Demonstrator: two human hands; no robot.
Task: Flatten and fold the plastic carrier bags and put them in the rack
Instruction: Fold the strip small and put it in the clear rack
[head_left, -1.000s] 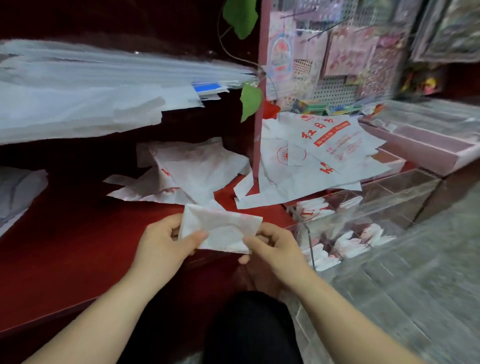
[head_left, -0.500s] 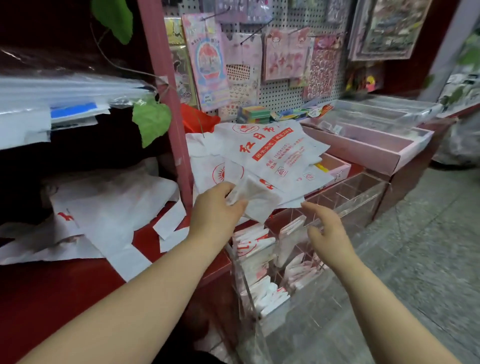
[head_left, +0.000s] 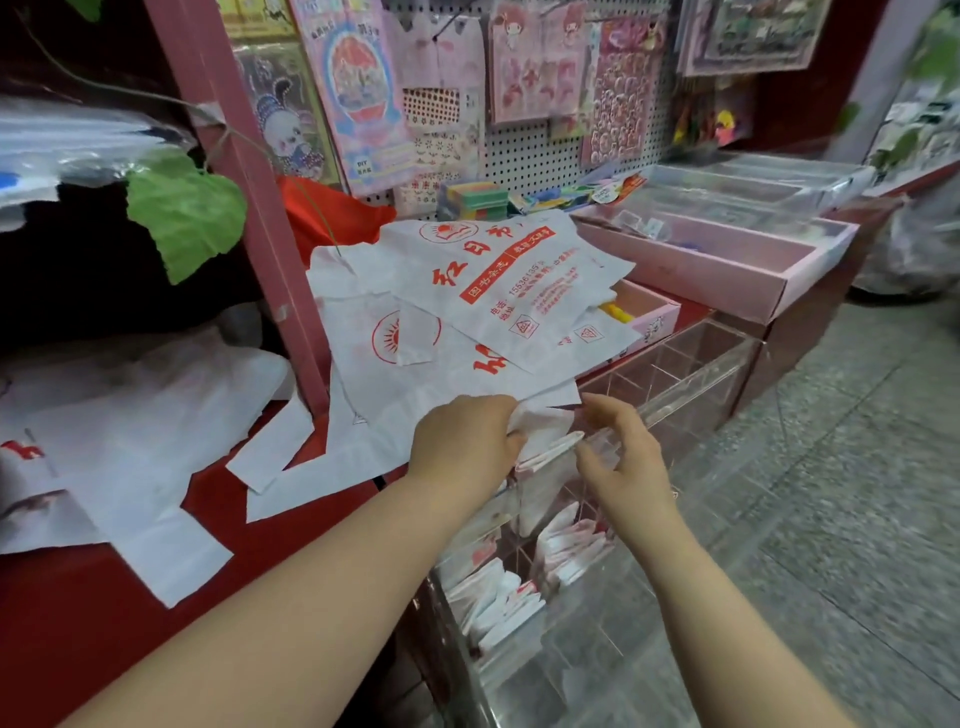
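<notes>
step: slot bag (head_left: 546, 442) into rack (head_left: 727, 358) | left hand (head_left: 462, 441): pinching bag above rack | right hand (head_left: 623, 462): fingers spread, empty, above rack | advice: hold fold tight, lower edge-first

Two hands: left hand (head_left: 462, 441), right hand (head_left: 623, 457); one folded bag (head_left: 545, 441); one clear rack (head_left: 701, 374); two pink trays (head_left: 727, 260), far right; two flat-bag heaps: left heap (head_left: 130, 426), right heap (head_left: 493, 312).

Flat bags (head_left: 467, 312) on counter (head_left: 104, 623), rack (head_left: 675, 374) to their right
</notes>
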